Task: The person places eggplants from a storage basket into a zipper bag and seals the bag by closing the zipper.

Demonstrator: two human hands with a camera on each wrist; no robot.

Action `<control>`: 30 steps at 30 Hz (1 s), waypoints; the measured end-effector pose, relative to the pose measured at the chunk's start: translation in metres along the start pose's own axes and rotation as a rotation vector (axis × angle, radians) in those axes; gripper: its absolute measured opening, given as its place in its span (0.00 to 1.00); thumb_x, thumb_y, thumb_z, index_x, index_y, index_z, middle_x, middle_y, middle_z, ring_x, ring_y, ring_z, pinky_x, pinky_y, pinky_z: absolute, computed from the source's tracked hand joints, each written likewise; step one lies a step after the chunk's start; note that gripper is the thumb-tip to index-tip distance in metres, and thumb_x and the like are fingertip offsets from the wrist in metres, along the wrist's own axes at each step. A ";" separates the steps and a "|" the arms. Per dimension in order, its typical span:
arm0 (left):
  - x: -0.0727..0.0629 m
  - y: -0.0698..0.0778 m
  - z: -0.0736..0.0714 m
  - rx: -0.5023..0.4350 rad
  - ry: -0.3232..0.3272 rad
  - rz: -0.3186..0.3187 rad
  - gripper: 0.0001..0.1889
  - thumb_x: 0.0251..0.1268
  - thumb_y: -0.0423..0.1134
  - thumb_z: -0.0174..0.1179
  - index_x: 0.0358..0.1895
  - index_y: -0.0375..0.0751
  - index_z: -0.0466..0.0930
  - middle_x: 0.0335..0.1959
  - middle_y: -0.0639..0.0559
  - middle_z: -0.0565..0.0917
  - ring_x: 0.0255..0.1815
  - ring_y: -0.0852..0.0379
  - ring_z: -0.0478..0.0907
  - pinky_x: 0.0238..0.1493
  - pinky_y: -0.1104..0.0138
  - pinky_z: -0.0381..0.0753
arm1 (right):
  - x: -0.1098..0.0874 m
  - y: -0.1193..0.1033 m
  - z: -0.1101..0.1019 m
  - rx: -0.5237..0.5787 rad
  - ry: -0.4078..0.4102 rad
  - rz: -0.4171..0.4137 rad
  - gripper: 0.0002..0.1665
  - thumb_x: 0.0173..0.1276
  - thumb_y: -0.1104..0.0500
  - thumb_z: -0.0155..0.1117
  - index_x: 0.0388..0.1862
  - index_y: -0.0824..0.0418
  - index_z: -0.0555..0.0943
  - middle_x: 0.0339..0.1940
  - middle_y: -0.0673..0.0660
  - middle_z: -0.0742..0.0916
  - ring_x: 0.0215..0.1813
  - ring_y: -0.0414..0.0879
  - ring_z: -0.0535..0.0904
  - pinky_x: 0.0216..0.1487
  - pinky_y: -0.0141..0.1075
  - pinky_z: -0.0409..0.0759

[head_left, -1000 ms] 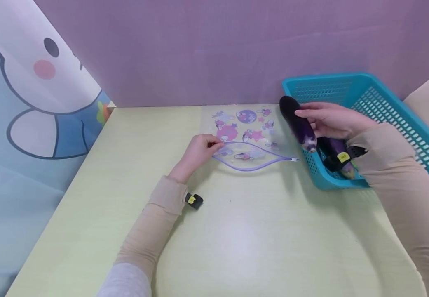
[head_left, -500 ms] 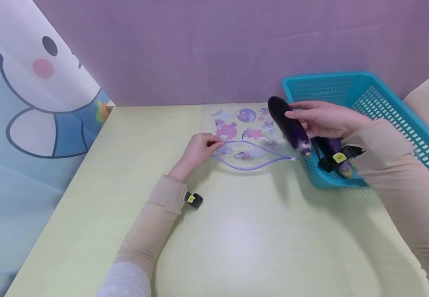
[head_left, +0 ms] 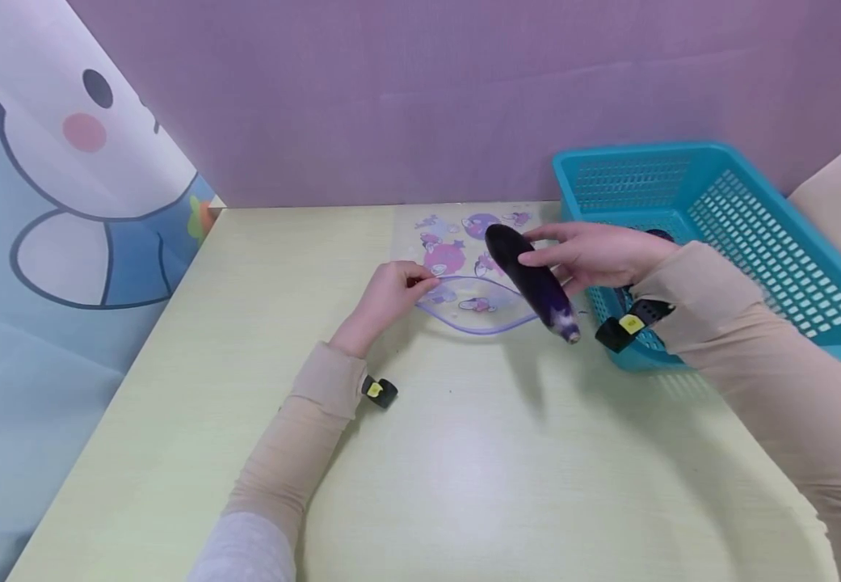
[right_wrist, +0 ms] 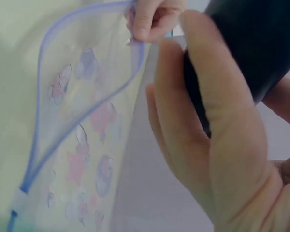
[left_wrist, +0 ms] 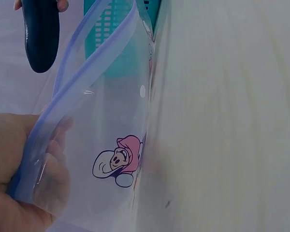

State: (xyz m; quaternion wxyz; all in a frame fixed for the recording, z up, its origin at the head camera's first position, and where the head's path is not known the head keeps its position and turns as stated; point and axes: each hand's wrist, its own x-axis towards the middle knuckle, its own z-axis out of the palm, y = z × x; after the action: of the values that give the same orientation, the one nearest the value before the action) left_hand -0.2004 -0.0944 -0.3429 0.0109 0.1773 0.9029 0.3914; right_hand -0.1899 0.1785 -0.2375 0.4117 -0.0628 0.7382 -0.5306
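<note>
In the head view a clear zip bag (head_left: 443,257) with pink and purple cartoon prints lies on the table, its purple-edged mouth gaping. My left hand (head_left: 388,301) pinches the left corner of that mouth; the left wrist view shows the thumb and fingers on either side of the edge. An eggplant (head_left: 529,271), dark purple with a pale stem end, is gripped in my right hand (head_left: 598,252) above the bag's right part, tilted with the stem end toward me. It hides the right end of the zip in the head view; the white slider (right_wrist: 20,199) shows in the right wrist view.
A teal plastic basket (head_left: 776,242) with slotted walls stands right of the bag, partly behind my right forearm, and dark purple shows inside it. The pale table (head_left: 449,469) meets a purple cloth (head_left: 391,105) at the back. A blue cartoon cloth (head_left: 100,242) hangs at the left.
My right hand has carried the eggplant leftward and toward me, from the basket's left rim to over the bag. My left hand still pinches the bag's edge in the same spot.
</note>
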 end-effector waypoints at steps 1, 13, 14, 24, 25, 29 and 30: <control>0.000 0.000 0.000 0.004 0.001 0.002 0.10 0.66 0.37 0.59 0.40 0.35 0.86 0.34 0.44 0.85 0.29 0.57 0.71 0.29 0.72 0.68 | 0.001 0.000 0.002 -0.009 -0.007 0.005 0.40 0.76 0.54 0.47 0.77 0.57 0.39 0.63 0.66 0.67 0.48 0.47 0.80 0.50 0.45 0.81; -0.002 0.000 -0.001 0.000 0.013 0.003 0.10 0.66 0.37 0.59 0.40 0.35 0.86 0.36 0.44 0.86 0.30 0.57 0.72 0.31 0.72 0.70 | 0.015 0.008 0.026 -0.038 -0.063 0.044 0.42 0.75 0.55 0.48 0.77 0.57 0.38 0.68 0.69 0.65 0.50 0.49 0.80 0.50 0.45 0.81; -0.002 0.000 -0.001 0.000 0.014 0.006 0.10 0.66 0.37 0.59 0.40 0.35 0.86 0.35 0.44 0.86 0.30 0.57 0.72 0.32 0.72 0.70 | 0.015 0.008 0.028 -0.032 -0.058 0.035 0.41 0.75 0.55 0.48 0.77 0.57 0.39 0.68 0.69 0.66 0.49 0.49 0.80 0.49 0.45 0.81; -0.001 0.003 0.001 0.001 0.024 0.032 0.09 0.65 0.36 0.60 0.39 0.34 0.86 0.34 0.44 0.85 0.30 0.57 0.72 0.33 0.71 0.71 | 0.015 0.021 0.058 0.098 0.032 -0.119 0.35 0.75 0.57 0.48 0.75 0.62 0.48 0.58 0.66 0.74 0.41 0.46 0.84 0.44 0.43 0.83; -0.002 0.003 0.001 0.001 0.029 0.033 0.09 0.65 0.36 0.60 0.39 0.34 0.86 0.34 0.44 0.85 0.30 0.57 0.72 0.33 0.71 0.71 | 0.015 0.021 0.060 0.106 0.034 -0.127 0.35 0.75 0.57 0.48 0.74 0.63 0.49 0.56 0.66 0.75 0.41 0.46 0.84 0.43 0.42 0.83; -0.002 0.003 0.001 -0.003 0.060 0.039 0.09 0.65 0.36 0.59 0.39 0.34 0.86 0.34 0.43 0.85 0.30 0.56 0.73 0.33 0.70 0.71 | 0.016 0.025 0.066 0.146 0.035 -0.119 0.33 0.75 0.57 0.47 0.72 0.66 0.51 0.52 0.64 0.76 0.40 0.45 0.83 0.43 0.42 0.83; -0.002 0.004 0.000 -0.003 0.070 0.043 0.09 0.65 0.36 0.59 0.39 0.34 0.86 0.33 0.43 0.85 0.30 0.55 0.73 0.33 0.70 0.71 | 0.017 0.026 0.068 0.154 0.034 -0.113 0.33 0.75 0.57 0.47 0.72 0.67 0.51 0.51 0.63 0.77 0.40 0.45 0.83 0.43 0.41 0.83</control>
State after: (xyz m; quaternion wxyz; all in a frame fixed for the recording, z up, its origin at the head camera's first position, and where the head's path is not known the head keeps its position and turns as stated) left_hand -0.1970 -0.0927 -0.3408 -0.0290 0.1829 0.8981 0.3989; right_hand -0.1463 0.1314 -0.2753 0.3720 -0.0638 0.6975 -0.6091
